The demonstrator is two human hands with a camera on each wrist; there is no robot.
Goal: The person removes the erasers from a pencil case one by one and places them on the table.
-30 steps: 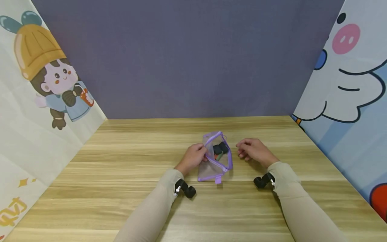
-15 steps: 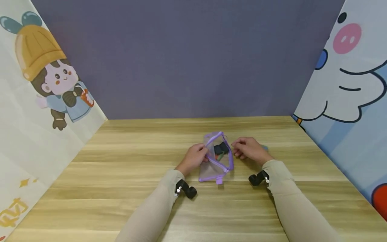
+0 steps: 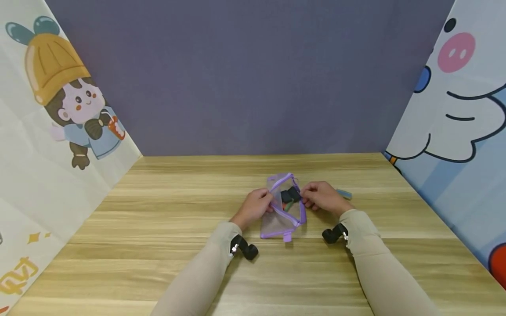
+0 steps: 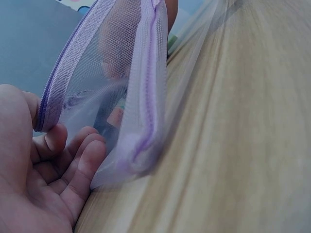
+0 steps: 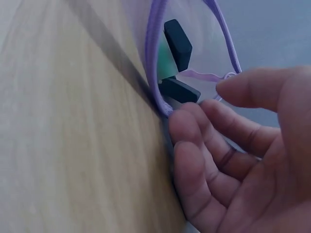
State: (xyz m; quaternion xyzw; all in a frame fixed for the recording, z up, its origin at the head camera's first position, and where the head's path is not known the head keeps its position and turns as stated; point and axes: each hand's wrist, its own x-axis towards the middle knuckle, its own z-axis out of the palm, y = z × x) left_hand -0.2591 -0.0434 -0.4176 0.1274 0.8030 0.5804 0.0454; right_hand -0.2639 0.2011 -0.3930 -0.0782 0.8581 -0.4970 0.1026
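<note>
A purple-trimmed mesh zipper pouch (image 3: 278, 224) lies on the table with its mouth spread open. My left hand (image 3: 254, 206) pinches the near-left zipper edge between thumb and forefinger; in the left wrist view the zipper edge (image 4: 60, 90) stands up from those fingers. Inside the pouch are two dark blocky pieces (image 5: 179, 44), a green piece (image 3: 289, 205) and a bit of orange (image 4: 115, 116). My right hand (image 3: 322, 196) is at the pouch's right rim, thumb and forefinger slightly apart, fingers loosely bent, fingertips close to the purple edge (image 5: 153, 53).
A short blue bar (image 3: 344, 193) lies on the wood-grain table (image 3: 178, 210), just behind my right hand. A grey panel (image 3: 253, 79) closes off the back. Cartoon-printed walls (image 3: 446, 127) stand on both sides. A small black camera mount (image 3: 250, 251) sits on each wrist.
My right hand has moved left to the pouch's right rim, uncovering the blue bar behind it. My left hand keeps its pinch on the zipper edge, and the pouch has barely moved.
</note>
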